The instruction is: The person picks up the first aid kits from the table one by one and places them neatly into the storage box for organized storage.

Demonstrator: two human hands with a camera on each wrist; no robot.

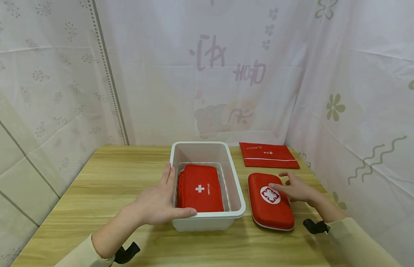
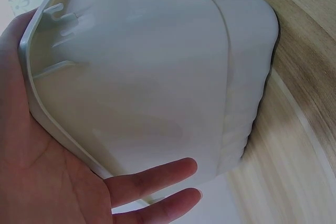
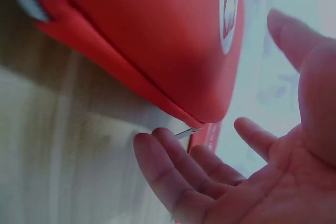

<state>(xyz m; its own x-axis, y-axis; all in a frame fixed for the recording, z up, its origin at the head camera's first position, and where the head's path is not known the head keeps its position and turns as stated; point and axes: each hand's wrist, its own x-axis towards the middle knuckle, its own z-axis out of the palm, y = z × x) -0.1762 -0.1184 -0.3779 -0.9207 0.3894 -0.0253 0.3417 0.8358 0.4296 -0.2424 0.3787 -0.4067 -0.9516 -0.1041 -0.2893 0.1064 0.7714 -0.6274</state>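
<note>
A white plastic bin [image 1: 238,193] stands on the table. My left hand [image 1: 157,204] rests against its near-left corner, thumb along the front rim and fingers at the left side. In the left wrist view, two straight fingers [image 2: 157,179] lie by the outer wall [image 2: 147,87]. Inside the bin lies a red first aid pouch [image 1: 200,198] with a white cross. Right of the bin is a red hard-shell first aid case [image 1: 268,211] with a round white emblem. At its right side my right hand [image 1: 295,188] spreads thumb and fingers around it, apart from its surface in the right wrist view.
A flat red pouch [image 1: 268,155] with a white stripe lies behind the case, near the table's back right corner. Patterned cloth [image 1: 153,74] hangs behind the wooden table [image 1: 123,178] and along both sides.
</note>
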